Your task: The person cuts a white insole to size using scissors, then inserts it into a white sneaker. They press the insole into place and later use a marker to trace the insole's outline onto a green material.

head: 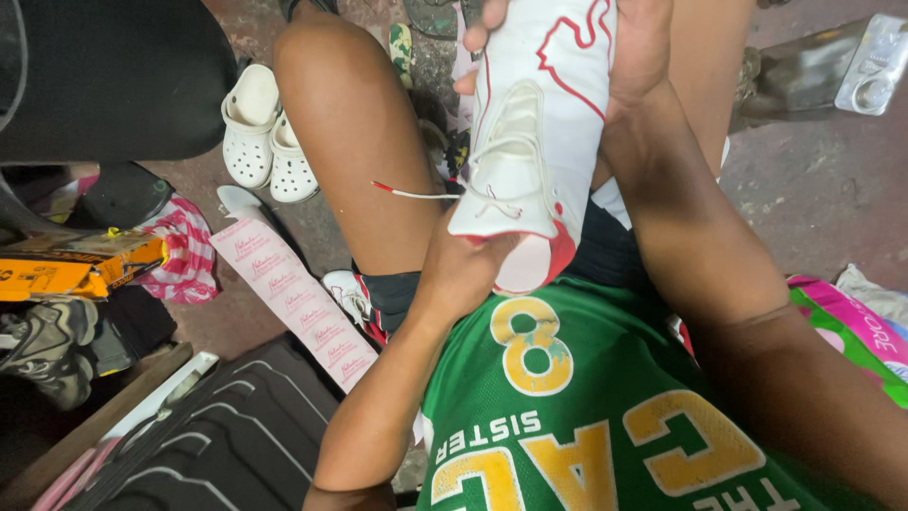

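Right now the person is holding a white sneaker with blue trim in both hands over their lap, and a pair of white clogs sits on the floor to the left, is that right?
Not quite: the trim is red, not blue. The head view shows the white sneaker with red outlines and a red heel edge, held by the left hand and right hand over the lap. The white clogs do sit on the floor to the left.

Left hand [468, 270] curled in a closed grip; right hand [638, 47] clasped, forearm extended.

White clogs [265, 137] on concrete floor [813, 180]
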